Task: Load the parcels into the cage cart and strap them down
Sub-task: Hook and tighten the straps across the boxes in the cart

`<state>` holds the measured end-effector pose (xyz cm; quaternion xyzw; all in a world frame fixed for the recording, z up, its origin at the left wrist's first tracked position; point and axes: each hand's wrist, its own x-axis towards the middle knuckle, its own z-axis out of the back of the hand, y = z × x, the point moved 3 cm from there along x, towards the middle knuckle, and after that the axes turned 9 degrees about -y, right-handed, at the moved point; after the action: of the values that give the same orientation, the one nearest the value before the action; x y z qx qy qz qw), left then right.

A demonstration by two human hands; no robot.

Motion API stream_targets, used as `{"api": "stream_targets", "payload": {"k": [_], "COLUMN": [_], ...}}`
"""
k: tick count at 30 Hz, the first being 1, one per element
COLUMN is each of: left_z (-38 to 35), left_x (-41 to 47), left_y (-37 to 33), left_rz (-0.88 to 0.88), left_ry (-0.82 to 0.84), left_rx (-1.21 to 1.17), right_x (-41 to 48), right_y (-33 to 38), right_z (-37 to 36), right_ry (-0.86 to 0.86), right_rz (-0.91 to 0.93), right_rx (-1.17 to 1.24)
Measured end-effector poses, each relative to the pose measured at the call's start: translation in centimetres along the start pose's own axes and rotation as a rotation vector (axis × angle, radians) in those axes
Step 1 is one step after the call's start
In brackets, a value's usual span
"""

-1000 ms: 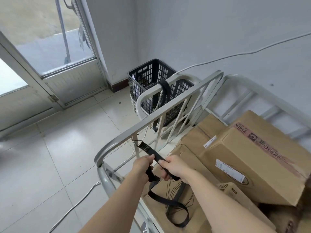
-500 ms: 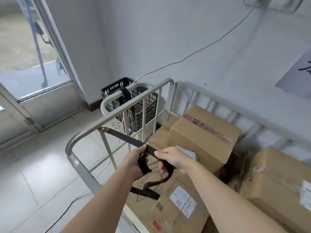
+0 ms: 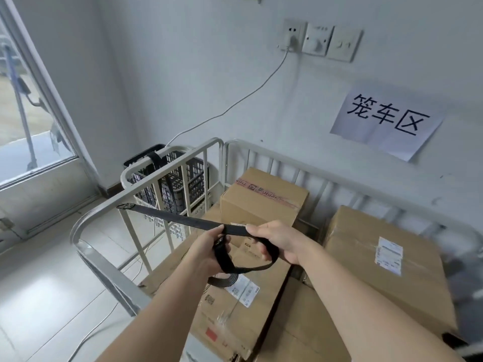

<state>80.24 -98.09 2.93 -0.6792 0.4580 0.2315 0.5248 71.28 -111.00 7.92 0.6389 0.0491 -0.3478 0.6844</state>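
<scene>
**Parcels in, strap half-run**

The cage cart [image 3: 112, 276] stands against the wall. The parcels [image 3: 379, 257] cover its floor, and the tallest sits toward the back-left corner. A black strap [image 3: 177, 218] runs straight from its hook [image 3: 125, 206] on the left rail to the hands. The left hand [image 3: 209, 254] and right hand [image 3: 277, 241] both grip it, with slack looped between them. The likely next move is to carry it across the box tops to the opposite rail. There is open room above, though the tall box's edge could snag it.
</scene>
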Motion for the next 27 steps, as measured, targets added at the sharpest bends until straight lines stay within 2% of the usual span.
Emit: {"api": "stream_targets", "payload": {"k": [6,10,13,19,25,27], "left_z": [-2.7,-4.4,-5.8,-9.4,-14.4,-16.5], "left_x": [-2.9,-4.8,-6.1,-9.0,-14.2,-15.6], "left_y": [1.4,4.0,6.7,12.4,16.6,17.4], "left_rz": [-0.01,-0.017,-0.031,-0.1,-0.412,-0.747], "left_ry": [0.149,0.232,0.273,0.338,0.189,0.041], "left_rx": [0.011,0.133,0.3,0.813,1.297,1.49], "right_x": [-4.9,-8.0,-10.2,-15.6,-21.1,-22.7], "right_y": [0.7,-1.0,-3.0,-6.9,-10.9,-12.0], "right_z": [3.2,5.0,6.9,12.0,17.9,19.7], "right_ry": [-0.116,-0.177,-0.218,-0.277,-0.286,-0.288], "right_rz": [0.06,0.035,0.01,0.03,0.061,0.081], "right_rx": [0.097,0.132,0.15,0.071,0.051,0.044]}}
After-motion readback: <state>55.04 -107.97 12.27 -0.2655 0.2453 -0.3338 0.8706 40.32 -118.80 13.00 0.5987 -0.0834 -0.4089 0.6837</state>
